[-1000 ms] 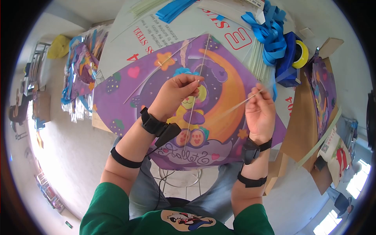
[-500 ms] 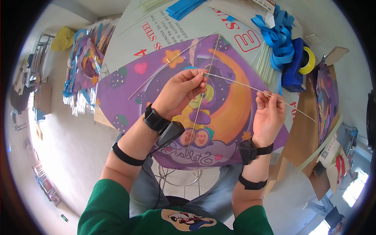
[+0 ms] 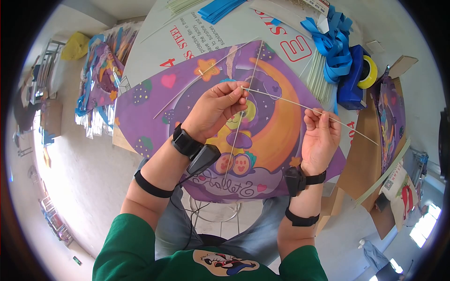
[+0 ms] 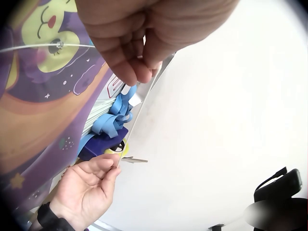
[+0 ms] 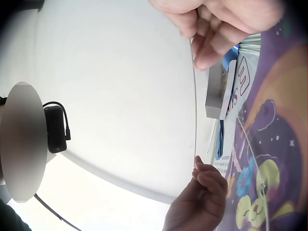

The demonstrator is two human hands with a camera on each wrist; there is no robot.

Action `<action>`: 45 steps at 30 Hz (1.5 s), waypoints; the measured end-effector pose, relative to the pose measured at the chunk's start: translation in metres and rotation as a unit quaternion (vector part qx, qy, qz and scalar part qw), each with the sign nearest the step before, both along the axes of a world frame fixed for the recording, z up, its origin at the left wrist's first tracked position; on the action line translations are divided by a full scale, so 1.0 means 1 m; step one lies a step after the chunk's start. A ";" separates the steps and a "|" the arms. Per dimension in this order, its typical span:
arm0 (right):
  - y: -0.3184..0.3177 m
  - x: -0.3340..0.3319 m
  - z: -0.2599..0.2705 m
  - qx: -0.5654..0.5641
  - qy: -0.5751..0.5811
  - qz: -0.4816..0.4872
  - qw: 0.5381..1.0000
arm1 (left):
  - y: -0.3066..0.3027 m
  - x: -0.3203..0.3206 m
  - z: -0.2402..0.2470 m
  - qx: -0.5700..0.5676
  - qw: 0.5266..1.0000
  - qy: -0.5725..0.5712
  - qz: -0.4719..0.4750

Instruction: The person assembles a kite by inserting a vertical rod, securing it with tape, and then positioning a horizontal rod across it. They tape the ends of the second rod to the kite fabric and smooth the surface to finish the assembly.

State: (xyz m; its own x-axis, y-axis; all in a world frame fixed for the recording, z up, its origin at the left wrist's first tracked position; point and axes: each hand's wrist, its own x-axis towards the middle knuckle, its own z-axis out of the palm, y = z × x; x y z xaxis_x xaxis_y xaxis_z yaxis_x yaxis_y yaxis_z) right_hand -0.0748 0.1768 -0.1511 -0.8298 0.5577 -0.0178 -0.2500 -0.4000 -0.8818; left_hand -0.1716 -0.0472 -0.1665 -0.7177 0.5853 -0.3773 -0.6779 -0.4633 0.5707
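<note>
A purple kite (image 3: 276, 150) printed with an orange moon and a cartoon animal lies spread before me, its lower edge over my lap. Above it, my left hand (image 3: 213, 110) pinches one end of a thin pale rod (image 3: 281, 97) between thumb and forefinger. My right hand (image 3: 321, 140) pinches the same rod farther along, and its free end sticks out to the right. The left wrist view shows the rod (image 4: 137, 115) stretched between both hands. Down the kite's middle runs a spine rod (image 3: 257, 58). Another thin rod (image 3: 176, 97) lies slanted across the kite's left side.
Blue ribbons (image 3: 335, 51), a bundle of pale rods (image 3: 321, 84) and a blue tape dispenser (image 3: 349, 84) sit at the table's right. More blue strips (image 3: 222, 10) lie at the back. An open cardboard box (image 3: 358, 164) stands on the right; packaged kites (image 3: 103, 79) are at left.
The rod, blurred and slanting down-left from my right hand at first, swung up to span both hands, its end at my left fingers. Over the last half second the hands have barely moved.
</note>
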 end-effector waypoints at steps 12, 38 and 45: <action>0.001 0.000 0.002 0.055 -0.015 -0.009 0.998 | -0.001 0.000 0.001 -0.063 0.997 0.051 0.002; -0.001 0.004 -0.002 -0.001 -0.040 0.049 0.998 | -0.008 -0.004 -0.003 -0.053 0.997 0.055 0.030; -0.008 0.004 -0.006 -0.039 -0.048 0.069 0.996 | -0.011 -0.005 -0.006 -0.017 0.998 0.024 0.047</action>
